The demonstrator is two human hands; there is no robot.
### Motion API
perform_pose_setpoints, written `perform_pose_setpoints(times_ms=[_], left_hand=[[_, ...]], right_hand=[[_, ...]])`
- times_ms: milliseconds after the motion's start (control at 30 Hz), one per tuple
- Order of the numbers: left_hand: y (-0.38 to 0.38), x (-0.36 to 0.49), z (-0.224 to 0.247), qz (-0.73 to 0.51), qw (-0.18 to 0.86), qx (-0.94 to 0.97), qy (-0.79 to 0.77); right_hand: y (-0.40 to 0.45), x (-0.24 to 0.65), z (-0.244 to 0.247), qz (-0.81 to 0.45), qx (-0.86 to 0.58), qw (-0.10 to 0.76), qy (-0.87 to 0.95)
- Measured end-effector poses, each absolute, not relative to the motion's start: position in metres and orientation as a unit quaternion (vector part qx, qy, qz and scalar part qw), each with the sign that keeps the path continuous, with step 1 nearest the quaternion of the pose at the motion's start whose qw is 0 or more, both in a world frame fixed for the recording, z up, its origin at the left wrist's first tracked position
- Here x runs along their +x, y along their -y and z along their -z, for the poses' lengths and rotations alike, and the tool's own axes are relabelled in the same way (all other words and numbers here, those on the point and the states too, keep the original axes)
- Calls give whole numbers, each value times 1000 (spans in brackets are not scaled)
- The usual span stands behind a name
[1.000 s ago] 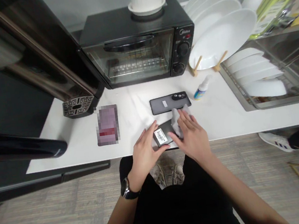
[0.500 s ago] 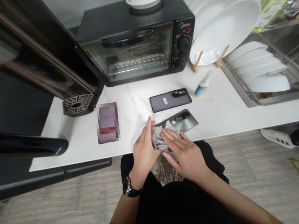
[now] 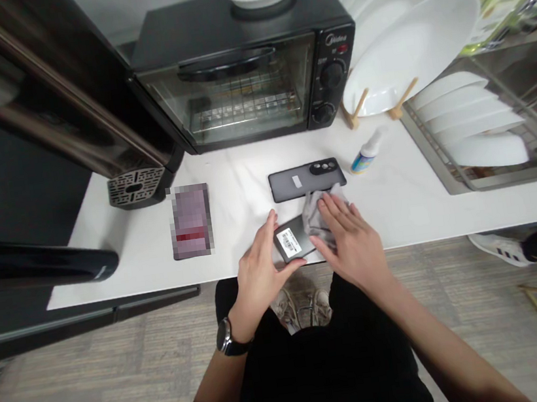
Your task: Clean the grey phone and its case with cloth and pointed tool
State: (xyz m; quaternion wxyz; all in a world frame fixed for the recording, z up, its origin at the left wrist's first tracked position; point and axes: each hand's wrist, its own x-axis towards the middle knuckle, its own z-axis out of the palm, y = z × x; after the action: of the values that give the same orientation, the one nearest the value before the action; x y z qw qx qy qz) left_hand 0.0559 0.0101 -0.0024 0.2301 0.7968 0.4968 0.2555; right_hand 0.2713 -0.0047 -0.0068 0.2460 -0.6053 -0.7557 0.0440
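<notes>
Left grip (image 3: 258,252): spread phone-wide, holding the phone (image 3: 305,242) by one end;
Right grip (image 3: 350,239): loosely closed on cloth (image 3: 314,213), over phone;
Phone: at table (image 3: 234,186) front edge;
Risk: pressing towards me could slide it off

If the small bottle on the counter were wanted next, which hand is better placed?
The right hand, probably: it is nearer the small bottle, though it holds a grey cloth against the phone. The left hand grips the phone's left end, farther from the bottle.
</notes>
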Motion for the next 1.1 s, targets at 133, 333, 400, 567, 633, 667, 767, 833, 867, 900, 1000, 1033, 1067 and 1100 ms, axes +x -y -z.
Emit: perform_pose_setpoints(times_ms=[133,333,400,567,633,667,767,833,867,900,1000,1033,1067,1100], left_hand=[[-7,53,6,-262,205,802,-496],[-1,51,9,-237,175,811,-505],[-2,52,8,-231,174,812,-507],[-6,54,5,-237,172,818,-495],[-8,54,4,-242,171,820,-490],[-9,54,4,-244,172,820,-488],[-10,54,4,-240,172,827,-478],[-11,54,4,-240,172,831,-471],[-12,54,4,-240,172,833,-469],[-12,54,4,-241,172,834,-466],[-12,54,5,-244,172,834,-464],[-12,53,6,-244,173,833,-466],[-11,53,7,-241,175,831,-469],[-10,52,7,-237,177,831,-472]], right_hand=[[15,215,-1,-116,-525,246,806],[41,206,-3,-150,-493,240,823],[48,224,-1,-136,-488,231,830],[56,277,8,-66,-550,212,806],[53,296,11,-47,-588,216,778],[49,303,12,-41,-604,220,765],[32,314,13,-34,-626,234,743],[19,312,13,-31,-630,241,738],[13,308,13,-28,-631,243,736],[8,303,13,-26,-632,243,736],[2,275,11,-30,-613,242,752],[3,263,10,-42,-597,242,764],[5,249,9,-59,-576,243,779],[8,236,7,-79,-554,244,792]])
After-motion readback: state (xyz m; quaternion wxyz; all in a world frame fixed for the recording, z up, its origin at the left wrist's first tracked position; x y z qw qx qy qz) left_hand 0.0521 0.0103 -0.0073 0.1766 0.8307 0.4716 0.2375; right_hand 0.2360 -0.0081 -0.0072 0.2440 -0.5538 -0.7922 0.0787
